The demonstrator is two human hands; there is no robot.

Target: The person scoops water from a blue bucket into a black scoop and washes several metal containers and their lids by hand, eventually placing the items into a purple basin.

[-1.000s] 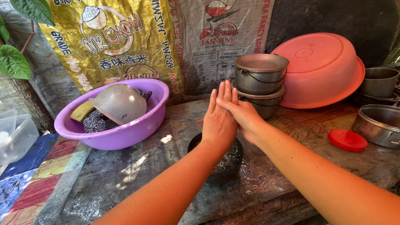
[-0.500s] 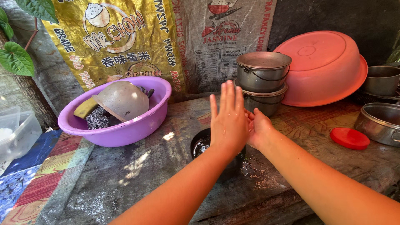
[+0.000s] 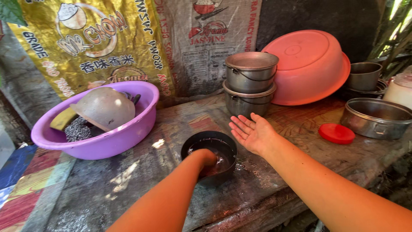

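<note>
A small black bowl (image 3: 191, 147) of water sits on the worn wooden counter (image 3: 279, 180). My left hand (image 3: 205, 160) is dipped into it, fingers curled under the water, and whether it holds anything cannot be seen. My right hand (image 3: 252, 132) hovers just right of the bowl, palm up, fingers spread and empty.
A purple basin (image 3: 103, 141) at left holds an upturned metal bowl (image 3: 104, 107), a scourer and a yellow sponge. Two stacked metal pots (image 3: 249, 81) and a tilted pink basin (image 3: 311, 64) stand behind. A red lid (image 3: 337, 133) and a metal pan (image 3: 377, 118) lie right.
The hands, rubbing together above the bowl, have parted. My left hand dropped into the water and my right hand turned palm up. The view shifted right.
</note>
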